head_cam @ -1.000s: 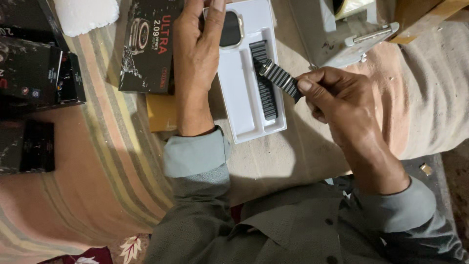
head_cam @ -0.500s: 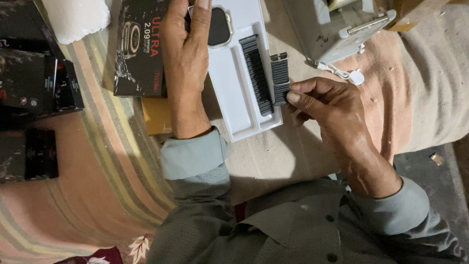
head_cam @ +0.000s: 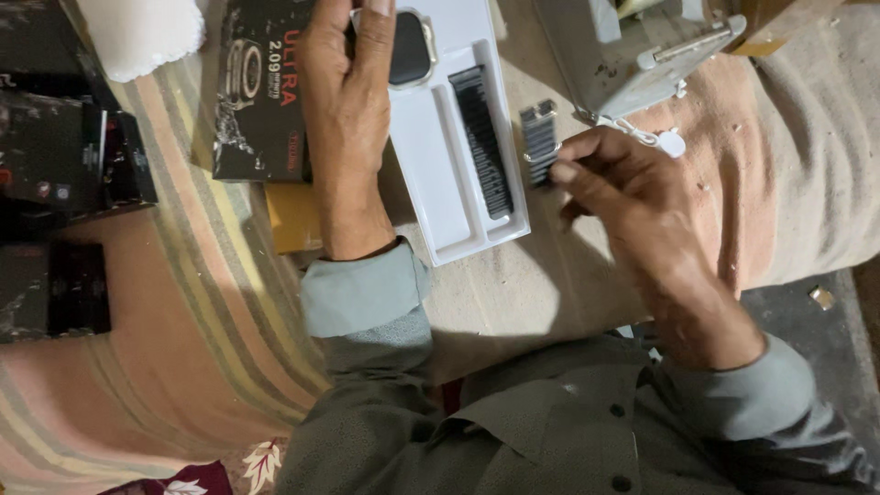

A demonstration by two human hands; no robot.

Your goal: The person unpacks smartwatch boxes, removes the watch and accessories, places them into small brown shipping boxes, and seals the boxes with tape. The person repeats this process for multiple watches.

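Fingertips of right hand (head_cam: 632, 197) pinch a short ribbed black strap piece (head_cam: 539, 142), lifted just beside the white tray (head_cam: 431, 156) where the longer strap (head_cam: 483, 142) lies in its slot. Left hand (head_cam: 346, 110) presses flat on the tray's watch (head_cam: 410, 46), fingers extended, likely steadying it. Black box (head_cam: 261, 92) sits alongside.

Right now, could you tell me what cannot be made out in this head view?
- Watch: partly covered by the left hand; top cut by the frame edge.
- Short strap piece: lower end hidden in the right hand grip.
- Black boxes: cut off at the left edge, too dark.
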